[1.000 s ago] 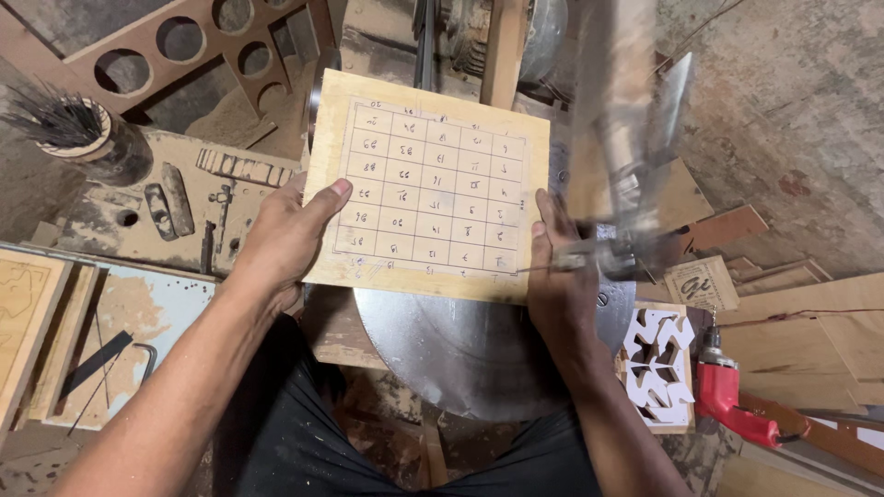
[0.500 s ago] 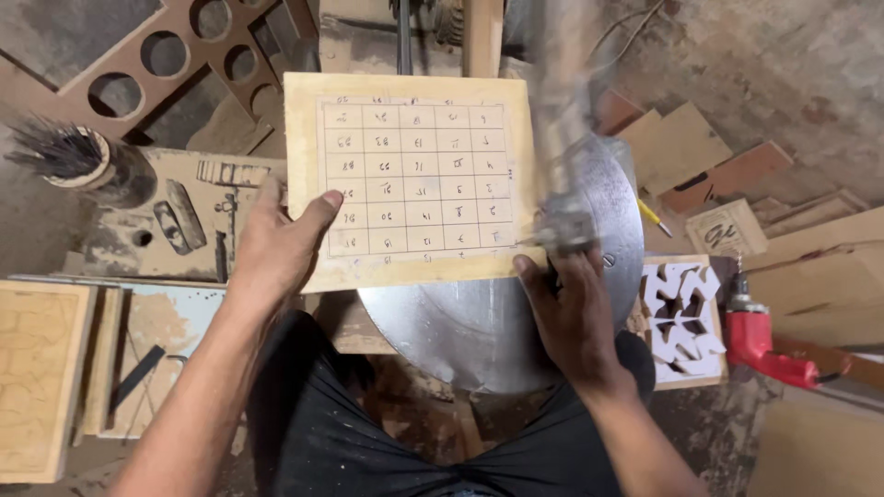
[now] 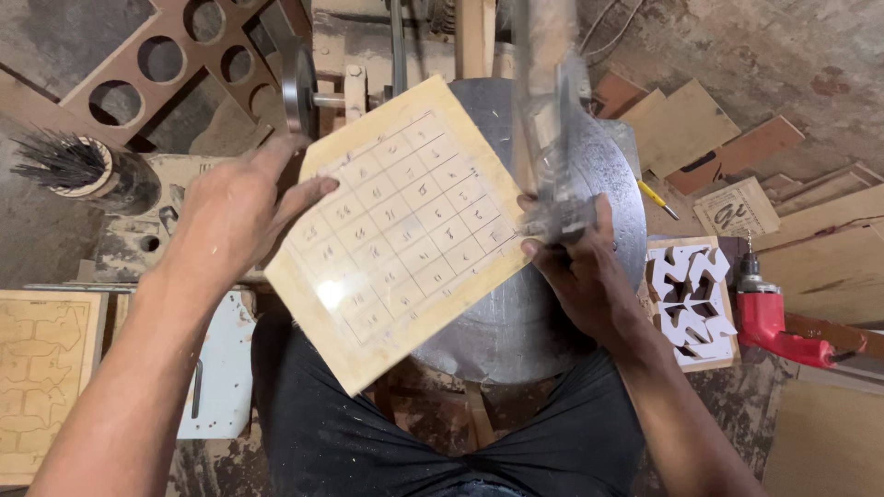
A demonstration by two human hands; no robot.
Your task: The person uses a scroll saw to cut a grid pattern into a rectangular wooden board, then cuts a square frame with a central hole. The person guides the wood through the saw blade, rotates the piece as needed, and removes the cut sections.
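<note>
Tilting gridded board (image 3: 396, 230), long axis lower-left to upper-right, left hand (image 3: 230, 216) gripping edge

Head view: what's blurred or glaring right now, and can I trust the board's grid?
Head view: the upright machine arm is motion-smeared; a glare spot sits low on the gridded board, and its marks are soft; the left hand and right hand look slightly blurred; the red drill stays sharp.

A dusty woodworking shop is showing here: a round grey metal saw table (image 3: 589, 313) is standing among scattered plywood offcuts (image 3: 686, 120), a fret-cut white panel (image 3: 691, 294) and a red power drill (image 3: 769, 317).
</note>
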